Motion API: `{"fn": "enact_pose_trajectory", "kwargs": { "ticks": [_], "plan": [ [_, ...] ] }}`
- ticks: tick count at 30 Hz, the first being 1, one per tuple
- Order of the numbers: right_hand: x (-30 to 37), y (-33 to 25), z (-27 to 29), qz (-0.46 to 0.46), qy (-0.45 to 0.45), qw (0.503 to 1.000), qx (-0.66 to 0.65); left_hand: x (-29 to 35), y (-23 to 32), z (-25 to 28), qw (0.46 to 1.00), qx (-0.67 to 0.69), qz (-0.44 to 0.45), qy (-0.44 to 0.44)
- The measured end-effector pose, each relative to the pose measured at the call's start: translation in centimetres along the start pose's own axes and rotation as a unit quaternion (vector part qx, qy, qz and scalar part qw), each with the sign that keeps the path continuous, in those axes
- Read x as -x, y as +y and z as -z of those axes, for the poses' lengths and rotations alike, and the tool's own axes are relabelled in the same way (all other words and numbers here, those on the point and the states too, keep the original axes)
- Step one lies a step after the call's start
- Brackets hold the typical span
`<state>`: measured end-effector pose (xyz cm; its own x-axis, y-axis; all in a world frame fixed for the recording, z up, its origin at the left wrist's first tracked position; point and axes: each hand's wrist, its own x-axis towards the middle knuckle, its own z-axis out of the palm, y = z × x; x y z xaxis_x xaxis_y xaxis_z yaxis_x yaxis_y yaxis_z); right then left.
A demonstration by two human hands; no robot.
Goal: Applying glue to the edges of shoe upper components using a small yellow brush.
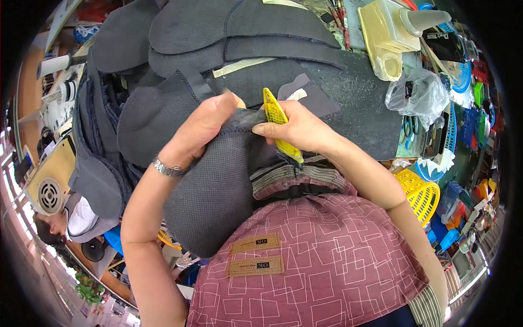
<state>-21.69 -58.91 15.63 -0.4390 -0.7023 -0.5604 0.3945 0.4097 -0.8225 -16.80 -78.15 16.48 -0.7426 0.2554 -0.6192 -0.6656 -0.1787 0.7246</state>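
Pink patterned apron [327, 245], left hand [202, 121] with grip clamped on dark fabric piece [212, 188], right hand [305, 128] with grip clamped on yellow tool [275, 113], dark panels [188, 30] beyond.

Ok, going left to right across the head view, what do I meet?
Beige panel with a round vent → silver wristband → left hand → yellow handheld tool → yellow basket.

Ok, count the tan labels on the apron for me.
2: the upper label is left of the middle of the apron, and the lower label sits just below it in the picture. Others may be hidden in folds.
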Motion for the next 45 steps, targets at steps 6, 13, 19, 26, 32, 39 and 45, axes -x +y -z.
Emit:
{"fn": "enact_pose_trajectory", "kwargs": {
  "ticks": [6,13,19,26,32,39,45],
  "plan": [
    [0.9,-0.6,-0.4,0.042,0.021,0.999,0.027,0.8,1.7,-1.1,0.976,-0.207,-0.068,0.021],
    [1.4,-0.7,-0.2,0.107,0.072,0.990,0.055,1.0,1.6,-0.9,0.996,-0.054,-0.068,-0.030],
    [-5.4,1.1,1.4,0.017,0.144,0.989,0.018,0.1,2.4,6.9,0.998,-0.017,0.008,0.065],
    [-7.2,1.8,1.9,0.127,0.094,0.947,-0.280,0.0,-0.1,7.7,0.983,0.075,-0.024,0.166],
    [-8.1,-2.6,4.1,0.229,0.110,0.910,-0.329,-0.6,-1.1,7.6,0.975,0.181,-0.106,0.078],
    [-14.6,-5.3,3.6,0.272,0.366,0.889,0.049,-2.0,-0.9,6.8,0.979,0.158,-0.067,0.108],
    [-14.1,-3.0,2.2,0.421,0.078,0.903,0.041,-2.0,-1.0,8.2,0.968,0.216,-0.044,0.118]
  ]
}}
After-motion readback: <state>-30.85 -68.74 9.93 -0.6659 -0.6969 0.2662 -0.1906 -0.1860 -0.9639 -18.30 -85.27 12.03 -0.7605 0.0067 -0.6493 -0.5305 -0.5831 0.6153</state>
